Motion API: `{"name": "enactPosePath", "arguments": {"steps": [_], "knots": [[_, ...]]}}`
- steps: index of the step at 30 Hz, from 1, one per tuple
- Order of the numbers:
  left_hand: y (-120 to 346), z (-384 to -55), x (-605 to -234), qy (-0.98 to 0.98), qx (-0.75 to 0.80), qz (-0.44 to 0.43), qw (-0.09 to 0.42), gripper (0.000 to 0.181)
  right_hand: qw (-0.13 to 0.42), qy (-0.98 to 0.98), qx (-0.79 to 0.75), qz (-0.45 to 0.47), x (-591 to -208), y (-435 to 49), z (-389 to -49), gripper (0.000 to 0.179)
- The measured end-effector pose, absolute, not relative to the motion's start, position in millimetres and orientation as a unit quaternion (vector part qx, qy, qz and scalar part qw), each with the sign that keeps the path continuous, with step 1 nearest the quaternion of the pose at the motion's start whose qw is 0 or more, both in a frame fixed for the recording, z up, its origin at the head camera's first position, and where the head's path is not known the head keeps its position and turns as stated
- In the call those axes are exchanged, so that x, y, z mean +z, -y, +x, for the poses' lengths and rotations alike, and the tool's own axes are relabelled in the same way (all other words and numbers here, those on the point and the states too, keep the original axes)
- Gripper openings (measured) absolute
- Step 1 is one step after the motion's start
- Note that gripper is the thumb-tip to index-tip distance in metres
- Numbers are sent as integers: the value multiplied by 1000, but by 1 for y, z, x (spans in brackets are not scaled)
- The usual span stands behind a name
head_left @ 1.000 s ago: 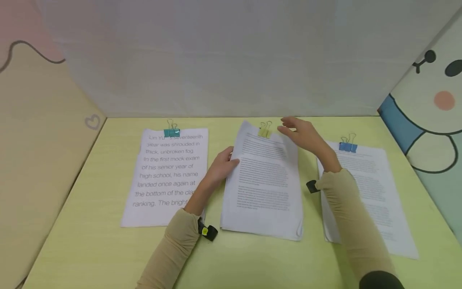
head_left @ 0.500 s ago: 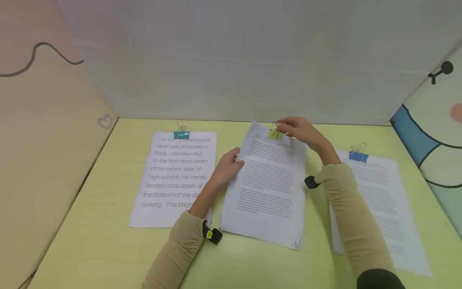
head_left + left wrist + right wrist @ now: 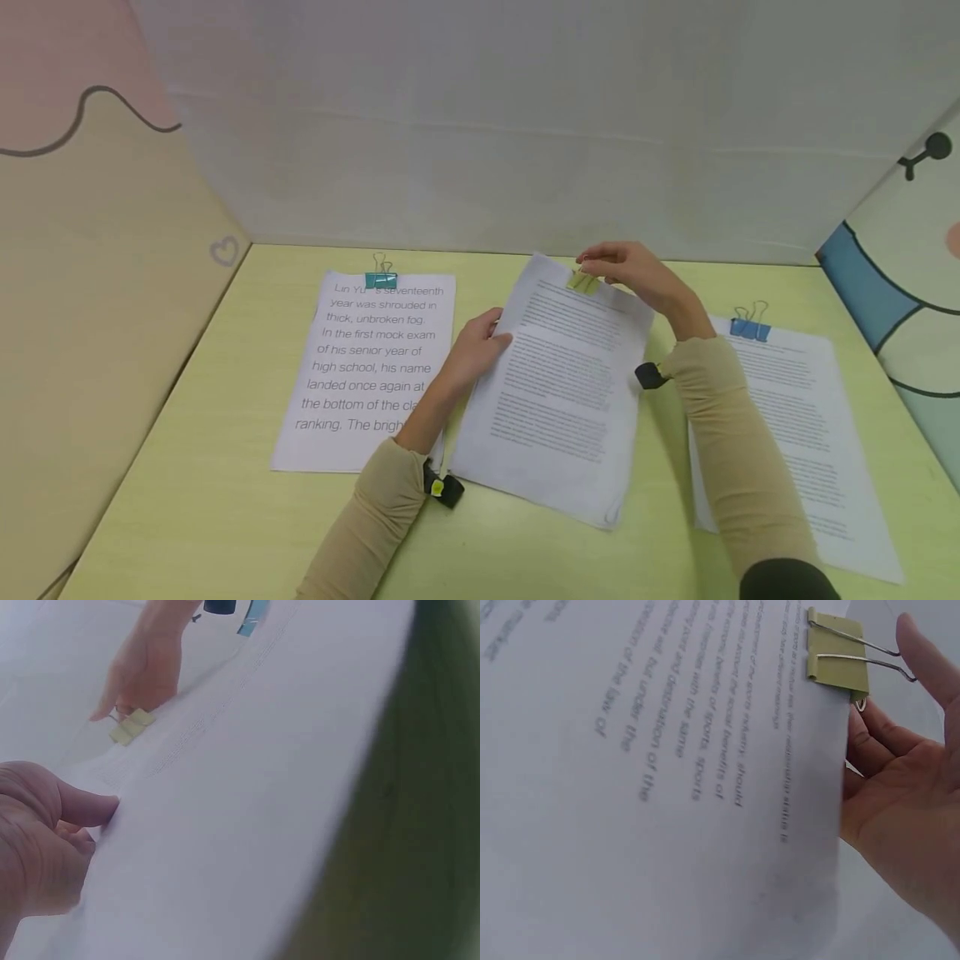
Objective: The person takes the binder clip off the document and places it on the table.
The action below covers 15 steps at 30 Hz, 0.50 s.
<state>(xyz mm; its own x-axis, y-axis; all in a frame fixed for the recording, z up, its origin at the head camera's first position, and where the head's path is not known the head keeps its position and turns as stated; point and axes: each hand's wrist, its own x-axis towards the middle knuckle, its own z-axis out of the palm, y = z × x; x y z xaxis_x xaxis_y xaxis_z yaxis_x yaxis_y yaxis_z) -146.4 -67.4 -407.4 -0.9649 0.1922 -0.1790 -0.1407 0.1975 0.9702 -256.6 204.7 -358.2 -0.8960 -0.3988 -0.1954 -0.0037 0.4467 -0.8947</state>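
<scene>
In the head view a stack of printed paper [image 3: 558, 392] lies slanted in the middle, its top leaning right, with a yellow binder clip [image 3: 582, 282] on its top edge. My left hand [image 3: 475, 350] holds the stack's left edge, thumb on top; the left wrist view shows the thumb and fingers pinching the paper. At the clip is my right hand [image 3: 633, 271]. Seen from the right wrist, its thumb presses the clip's wire handles [image 3: 866, 649], and the other fingers curl behind the sheets. The clip's jaws still bite the paper's edge.
To the left lies a large-print stack [image 3: 367, 367] with a teal binder clip [image 3: 381, 281]. On the right, partly under my right forearm, is another stack [image 3: 795, 400] with a blue binder clip [image 3: 750, 330]. A pale wall [image 3: 480, 167] stands behind the yellow-green table [image 3: 187, 500].
My right hand has moved onto the yellow binder clip and taken hold of its handles. The middle stack has turned, its lower end swinging left. The left hand keeps its hold; the head view shifted.
</scene>
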Motion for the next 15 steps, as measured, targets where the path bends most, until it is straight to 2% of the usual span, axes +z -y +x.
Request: {"name": "enactPosePath", "arguments": {"steps": [9, 15], "knots": [[67, -144, -405, -765, 627, 28, 147, 33, 134, -843, -513, -87, -357, -196, -254, 35], [68, -145, -408, -774, 612, 29, 157, 33, 40, -793, -604, -67, -356, -201, -254, 19]]}}
